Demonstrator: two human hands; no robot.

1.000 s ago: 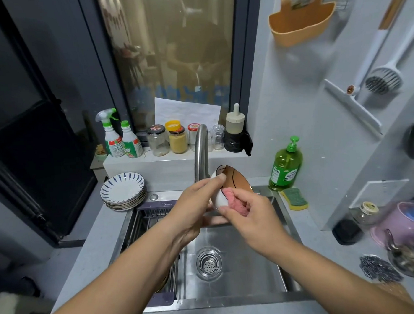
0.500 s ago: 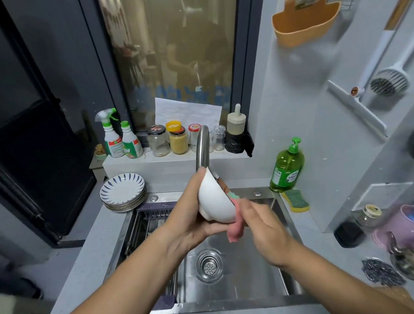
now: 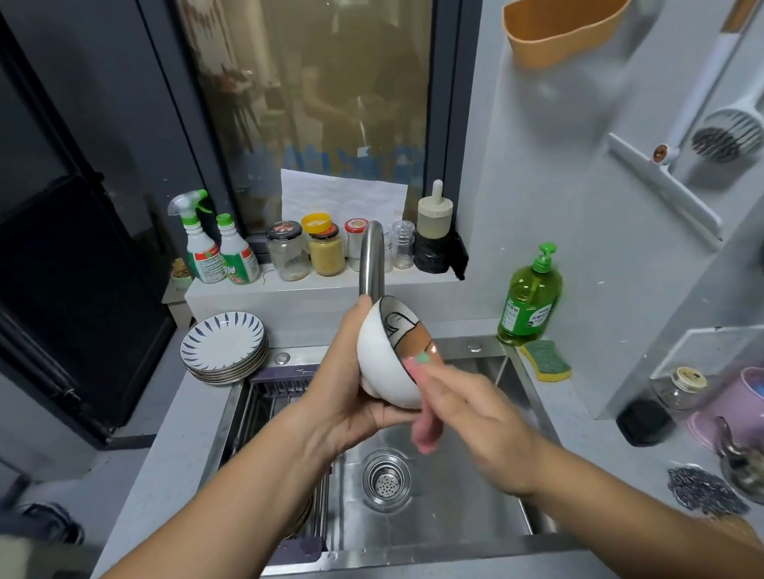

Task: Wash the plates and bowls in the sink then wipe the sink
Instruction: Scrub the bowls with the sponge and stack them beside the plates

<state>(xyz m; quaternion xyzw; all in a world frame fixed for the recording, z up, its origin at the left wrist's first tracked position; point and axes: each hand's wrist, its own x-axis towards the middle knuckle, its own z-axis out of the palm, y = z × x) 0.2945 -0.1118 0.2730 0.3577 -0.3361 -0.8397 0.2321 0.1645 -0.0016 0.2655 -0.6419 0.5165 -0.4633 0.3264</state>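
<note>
My left hand (image 3: pixel 354 391) grips a white bowl (image 3: pixel 383 368) with a brown patterned inside, tilted on its side above the steel sink (image 3: pixel 446 496). My right hand (image 3: pixel 473 421), blurred by motion, holds a pink and green sponge (image 3: pixel 423 423) against the bowl's rim and outer wall. The tap (image 3: pixel 371 263) rises just behind the bowl. A stack of blue-striped plates (image 3: pixel 223 346) sits on the counter at the sink's left corner. More dishes lie in the drain rack (image 3: pixel 284 390) on the sink's left side, mostly hidden by my left arm.
A green dish-soap bottle (image 3: pixel 530 300) and a yellow-green sponge (image 3: pixel 545 361) stand right of the sink. Jars and spray bottles (image 3: pixel 221 252) line the window ledge. A pink pot (image 3: pixel 757 400), a steel wool pad (image 3: pixel 704 492) and a jar (image 3: pixel 682 385) crowd the right counter.
The bowl has turned in my left hand, showing first its inside, then its white outside, and now part of its inside again. My right hand keeps rubbing the sponge around it.
</note>
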